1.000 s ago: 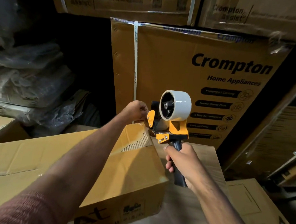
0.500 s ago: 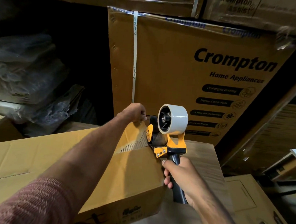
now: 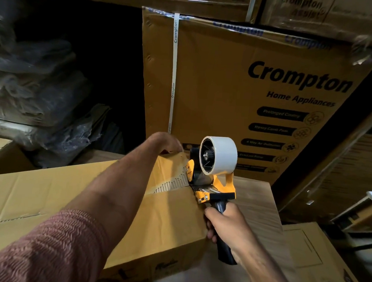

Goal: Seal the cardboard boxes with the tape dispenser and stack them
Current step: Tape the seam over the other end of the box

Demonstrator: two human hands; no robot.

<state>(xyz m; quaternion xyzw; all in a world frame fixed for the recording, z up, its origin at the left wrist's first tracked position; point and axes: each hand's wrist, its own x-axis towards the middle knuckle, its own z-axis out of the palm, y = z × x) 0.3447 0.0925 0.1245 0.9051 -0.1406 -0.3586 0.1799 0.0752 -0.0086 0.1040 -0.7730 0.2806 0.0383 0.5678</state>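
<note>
A brown cardboard box [image 3: 46,200] lies on a wooden table, its top flaps meeting in a seam with a gap at the far end. My right hand [image 3: 227,226] grips the black handle of an orange tape dispenser [image 3: 213,175] carrying a white tape roll. The dispenser's front sits at the far right corner of the box top. My left hand [image 3: 166,143] reaches across the box and pinches the tape end at the box's far edge, fingers curled down.
A tall printed Crompton carton [image 3: 259,97] stands right behind the box, more cartons stacked above it. Plastic-wrapped bundles [image 3: 35,101] fill the dark left side. The wooden table [image 3: 255,206] extends right, with another flat carton [image 3: 325,269] beyond it at lower right.
The dispenser came down from above the box to its far top corner. My left hand stayed at the far edge on the tape end.
</note>
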